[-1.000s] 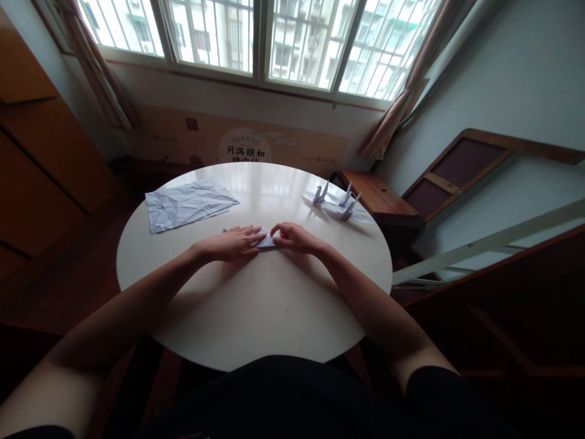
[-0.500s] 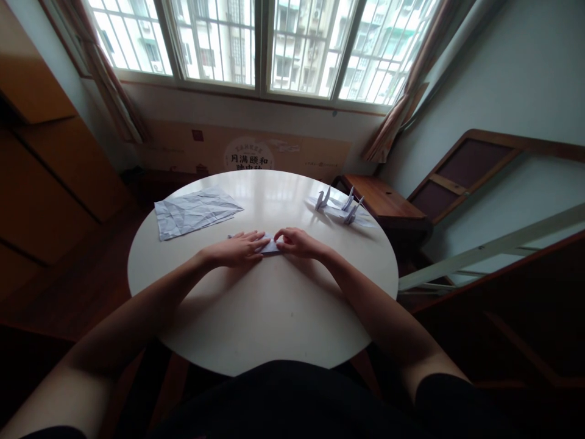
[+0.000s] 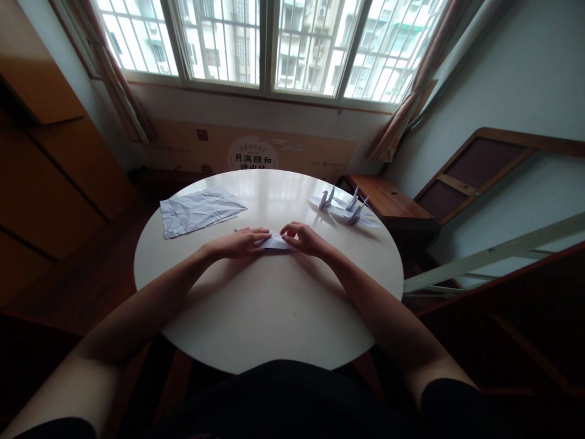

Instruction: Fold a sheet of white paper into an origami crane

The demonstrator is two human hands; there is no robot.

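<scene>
A small piece of folded white paper [image 3: 276, 242] lies on the round white table between my two hands, its left part covered. My left hand [image 3: 242, 242] rests flat across that left part, fingers stretched out and pointing right. At the paper's right end, my right hand [image 3: 304, 239] has its fingers bent, with thumb and forefinger closed on the paper. The exact fold under the fingers is too small to make out.
Creased white sheets [image 3: 201, 210] lie at the table's back left. Several folded paper cranes [image 3: 345, 207] stand at the back right on more paper. The round table [image 3: 274, 317] has a wooden bench [image 3: 388, 198] behind its right side.
The view has shifted slightly. My left fingers look flatter and closer together, and a little more of the folded paper shows between the hands. Both hands stay at the paper.
</scene>
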